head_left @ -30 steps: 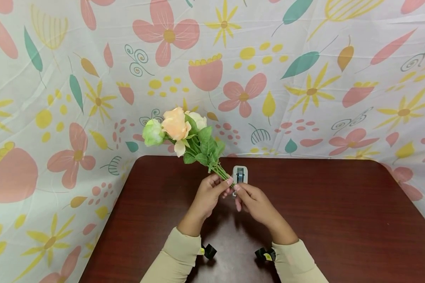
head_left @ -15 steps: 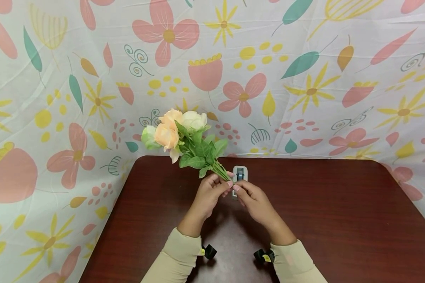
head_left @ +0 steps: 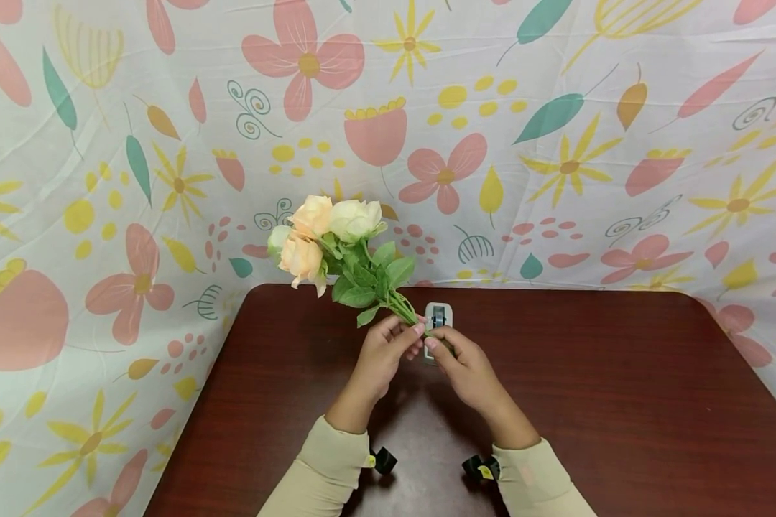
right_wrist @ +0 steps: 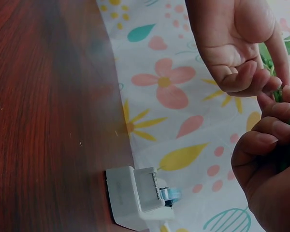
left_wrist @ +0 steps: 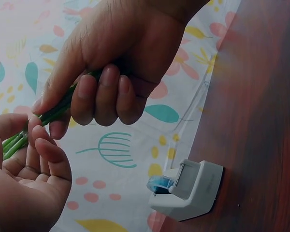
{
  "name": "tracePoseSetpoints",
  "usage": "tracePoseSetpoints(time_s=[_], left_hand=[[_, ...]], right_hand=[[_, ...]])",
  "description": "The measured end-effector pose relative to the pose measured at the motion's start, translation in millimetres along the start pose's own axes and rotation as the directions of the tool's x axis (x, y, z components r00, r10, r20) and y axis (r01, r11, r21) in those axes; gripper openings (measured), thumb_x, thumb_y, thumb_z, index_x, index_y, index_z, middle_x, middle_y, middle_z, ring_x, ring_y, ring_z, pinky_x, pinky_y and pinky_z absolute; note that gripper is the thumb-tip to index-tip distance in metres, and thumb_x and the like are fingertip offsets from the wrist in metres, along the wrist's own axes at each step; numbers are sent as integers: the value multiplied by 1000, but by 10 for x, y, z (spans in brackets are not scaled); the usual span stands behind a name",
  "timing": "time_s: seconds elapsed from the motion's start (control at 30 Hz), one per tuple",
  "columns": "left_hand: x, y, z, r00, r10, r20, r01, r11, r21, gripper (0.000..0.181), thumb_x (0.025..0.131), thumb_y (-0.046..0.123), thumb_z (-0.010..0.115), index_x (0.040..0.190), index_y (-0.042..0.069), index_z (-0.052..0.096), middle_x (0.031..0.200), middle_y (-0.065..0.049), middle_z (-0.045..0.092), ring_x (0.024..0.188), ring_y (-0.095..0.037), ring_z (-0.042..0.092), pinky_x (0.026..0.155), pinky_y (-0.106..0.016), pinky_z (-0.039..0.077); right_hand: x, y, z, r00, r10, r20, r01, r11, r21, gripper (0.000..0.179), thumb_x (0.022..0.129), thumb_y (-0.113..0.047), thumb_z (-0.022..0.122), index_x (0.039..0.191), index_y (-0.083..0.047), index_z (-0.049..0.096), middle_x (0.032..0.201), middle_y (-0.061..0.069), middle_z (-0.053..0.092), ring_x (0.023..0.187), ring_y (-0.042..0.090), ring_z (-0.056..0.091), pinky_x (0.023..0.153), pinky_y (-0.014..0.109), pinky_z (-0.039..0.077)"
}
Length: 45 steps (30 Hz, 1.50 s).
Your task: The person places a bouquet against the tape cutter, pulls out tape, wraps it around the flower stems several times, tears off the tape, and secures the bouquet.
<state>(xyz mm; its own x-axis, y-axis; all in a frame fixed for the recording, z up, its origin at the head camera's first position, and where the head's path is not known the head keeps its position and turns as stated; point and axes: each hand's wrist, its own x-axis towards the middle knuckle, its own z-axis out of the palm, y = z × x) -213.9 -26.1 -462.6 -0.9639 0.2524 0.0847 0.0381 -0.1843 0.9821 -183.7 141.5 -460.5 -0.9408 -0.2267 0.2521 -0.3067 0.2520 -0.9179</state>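
A bunch of flowers (head_left: 356, 219) with peach, cream and pale green blooms leans up and left above the table, its leafy green stems running down between both hands. My left hand (head_left: 378, 359) pinches the stems between thumb and fingers. Just below it, my right hand (head_left: 468, 370) holds the lower stem ends. In the left wrist view, the fingers of the right hand (left_wrist: 121, 63) curl round the stems (left_wrist: 14, 142), hiding their ends. A tape dispenser (head_left: 438, 314) with a blue-looking roll stands on the table behind the hands, partly covered by them.
The dark reddish wooden table (head_left: 608, 402) stretches out on both sides of the hands. A white cloth (head_left: 556, 215) printed with flowers and leaves hangs behind it and at the left. Black wrist-worn devices (head_left: 383, 459) show at the sleeve cuffs.
The bunch has turned about its stems between the hands: a second peach bloom and the cream bloom have come into fuller view, while the green one has gone behind. The hands have barely shifted.
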Motion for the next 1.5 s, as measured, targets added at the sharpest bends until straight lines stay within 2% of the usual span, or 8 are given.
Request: tracePoseSetpoints(time_s=[0.23,0.37,0.53,0.77,0.87,1.27,1.4,1.5], left_hand=[[-8,13,14,1000,-4,-5,4,1000,-18,31,99,18,63,117,-8,65,76,7,64,68,-9,58,63,-23,47],[-7,6,12,1000,6,-12,-6,1000,-8,29,99,19,63,114,-6,66,76,6,63,68,-10,58,63,-24,46],[-2,-8,9,1000,12,-23,-12,1000,-1,28,98,18,62,113,-5,66,76,5,62,68,-11,58,64,-26,45],[8,-22,1,999,-17,-28,16,999,-29,26,98,17,61,114,-2,66,77,5,62,70,-11,57,66,-26,45],[6,-21,5,999,-16,-35,14,999,-50,24,98,18,62,112,-1,65,77,4,61,70,-10,57,67,-25,46],[0,-34,8,998,-8,-58,5,999,-52,15,99,16,66,107,4,63,77,6,61,70,-7,56,69,-22,48],[2,-27,-2,999,-5,-45,3,999,-39,14,99,15,64,107,3,62,78,4,59,72,-8,55,71,-23,48],[3,-19,-6,999,-2,-39,2,1000,-12,14,99,14,63,106,2,62,78,3,57,74,-11,54,73,-25,48]], right_hand=[[-3,89,12,999,16,-33,-16,1000,-19,13,105,-15,54,111,-13,65,65,-2,44,56,4,40,55,25,39],[4,160,18,999,-6,-48,4,999,-45,11,104,-20,57,110,-18,66,69,-3,48,61,6,46,60,25,43],[12,184,23,998,-36,-49,33,998,-62,10,103,-21,59,110,-19,66,68,-2,50,60,7,48,58,26,45],[16,197,48,993,-78,-86,68,990,-121,10,101,-21,63,110,-19,67,88,2,66,76,7,58,69,25,50],[17,198,58,991,-92,-102,77,987,-141,10,100,-21,65,109,-20,68,87,-3,65,75,7,57,68,24,50],[15,212,90,990,-106,-90,92,985,-143,11,100,-21,64,110,-22,68,92,0,70,74,6,56,67,24,49],[18,196,86,997,-56,-50,52,995,-91,9,104,-23,57,103,-19,66,82,1,64,67,7,52,63,25,46],[23,176,77,1000,-13,-7,12,999,-37,27,109,-23,45,92,-12,64,66,4,52,55,5,44,54,25,42]])
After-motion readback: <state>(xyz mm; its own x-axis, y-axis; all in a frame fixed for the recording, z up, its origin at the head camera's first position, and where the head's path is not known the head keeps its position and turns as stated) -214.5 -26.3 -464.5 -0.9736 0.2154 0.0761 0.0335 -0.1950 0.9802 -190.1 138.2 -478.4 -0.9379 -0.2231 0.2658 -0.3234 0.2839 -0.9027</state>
